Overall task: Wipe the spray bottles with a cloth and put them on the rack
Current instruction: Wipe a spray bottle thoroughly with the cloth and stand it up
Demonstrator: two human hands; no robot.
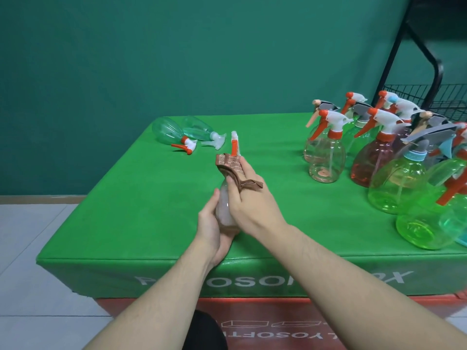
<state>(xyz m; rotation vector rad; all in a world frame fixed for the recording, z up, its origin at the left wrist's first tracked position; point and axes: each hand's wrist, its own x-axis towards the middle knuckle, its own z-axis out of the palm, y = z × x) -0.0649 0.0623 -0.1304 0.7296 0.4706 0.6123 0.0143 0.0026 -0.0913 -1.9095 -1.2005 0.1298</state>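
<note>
— Both hands are on one bottle, yes?

— Yes. The left hand (213,227) cups the base of a pale pink spray bottle (225,210), fingers curled round its underside and thumb up along its side. The bottle is held above the green-covered table (151,210), near the front edge, tilted so its nozzle points away from the person.

— And the right hand?

— The right hand (249,198) presses a brown cloth (233,168) around the bottle's neck. Its fingers are wrapped over the cloth, and a loose strip of the fabric sticks out between them to the right. The orange and white trigger head (235,144) juts out beyond the cloth.

— Where are the other bottles?

— Two greenish clear bottles lie on their sides at the far left of the table: one with an orange trigger (168,131), just beside it one with a white trigger (199,128). On the right, a crowded group stands upright, among them a clear bottle with an orange trigger (326,157), a red-tinted bottle (371,160) and a light green bottle with a grey trigger (396,183). More stand behind and beside these, partly hiding each other.

— The rack?

— A black metal rack (429,59) rises at the far right, past the table, with a wire basket shelf (429,97) behind the standing bottles.
</note>
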